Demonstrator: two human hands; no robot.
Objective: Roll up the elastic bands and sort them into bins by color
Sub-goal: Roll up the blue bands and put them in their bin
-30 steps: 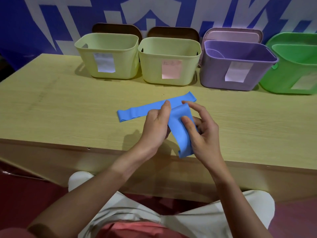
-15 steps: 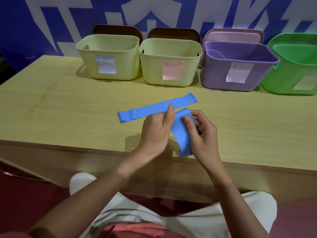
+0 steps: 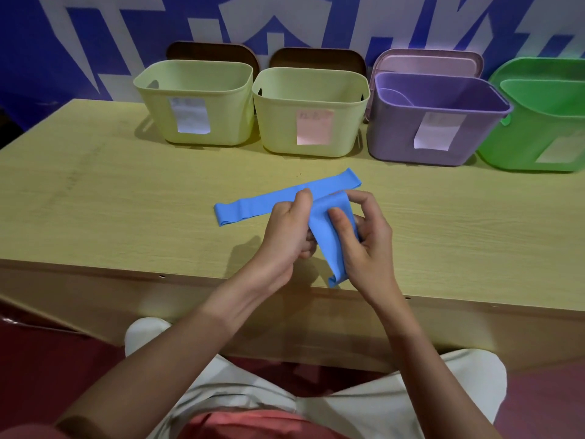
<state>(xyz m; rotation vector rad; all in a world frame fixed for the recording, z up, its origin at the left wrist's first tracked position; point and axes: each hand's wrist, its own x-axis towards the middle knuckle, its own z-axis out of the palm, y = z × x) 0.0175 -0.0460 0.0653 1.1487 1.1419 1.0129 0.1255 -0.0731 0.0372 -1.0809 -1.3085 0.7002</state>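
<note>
Both my hands hold one blue elastic band (image 3: 329, 242) above the table's front edge. My left hand (image 3: 286, 231) pinches its upper end, and my right hand (image 3: 364, 236) curls its fingers and thumb around the rolled top part. The band's loose tail hangs down toward the table edge. A second blue band (image 3: 253, 207) lies flat on the table just behind my hands. Along the back stand a yellow-green bin with a white label (image 3: 193, 103), a yellow-green bin with a pink label (image 3: 311, 112), a purple bin (image 3: 433, 118) and a green bin (image 3: 541, 122).
The wooden table (image 3: 110, 201) stretches wide to the left and right of my hands. Lids lean behind the bins against a blue and white wall. My knees sit below the table's front edge.
My right fingers have curled further over the band's top, wrapping it tighter. The hanging tail has shortened slightly. The flat band has stayed put.
</note>
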